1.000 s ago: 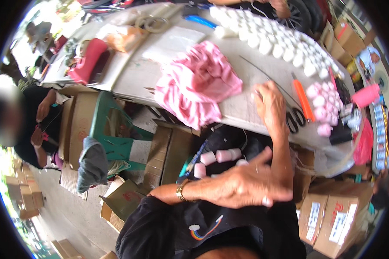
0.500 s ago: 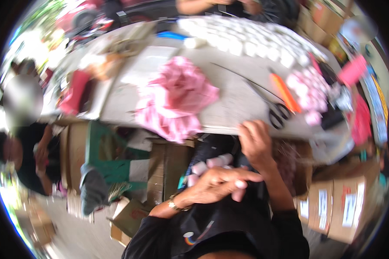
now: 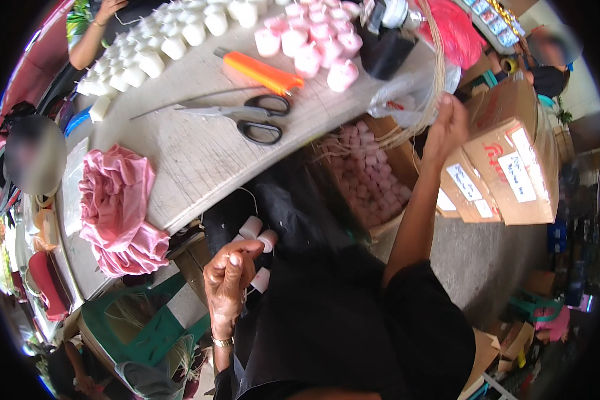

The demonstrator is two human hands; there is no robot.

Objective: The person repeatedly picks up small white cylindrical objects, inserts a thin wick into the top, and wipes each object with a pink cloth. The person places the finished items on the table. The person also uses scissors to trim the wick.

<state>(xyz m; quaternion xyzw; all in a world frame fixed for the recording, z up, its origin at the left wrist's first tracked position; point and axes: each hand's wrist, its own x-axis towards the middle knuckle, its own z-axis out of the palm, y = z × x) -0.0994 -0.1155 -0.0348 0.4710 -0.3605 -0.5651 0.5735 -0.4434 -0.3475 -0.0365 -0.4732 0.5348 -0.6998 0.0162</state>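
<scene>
The left hand (image 3: 228,283) pinches closed on a small pale pink cylindrical candle (image 3: 267,240) over the lap, while the right hand (image 3: 449,123), farther off to the right, grips a bundle of thin straw-coloured strands (image 3: 435,73) arching upward.

Candle workshop: worktable (image 3: 200,160), candles (image 3: 173,47), cartons (image 3: 513,160)

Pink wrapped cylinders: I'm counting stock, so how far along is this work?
Done: pink wrapped cylinders stand on the table, more fill the box below. In hand: the right hand grips pale strands; the left hand is beside loose cylinders in the lap. Left: rows of bare white cylinders.
</scene>
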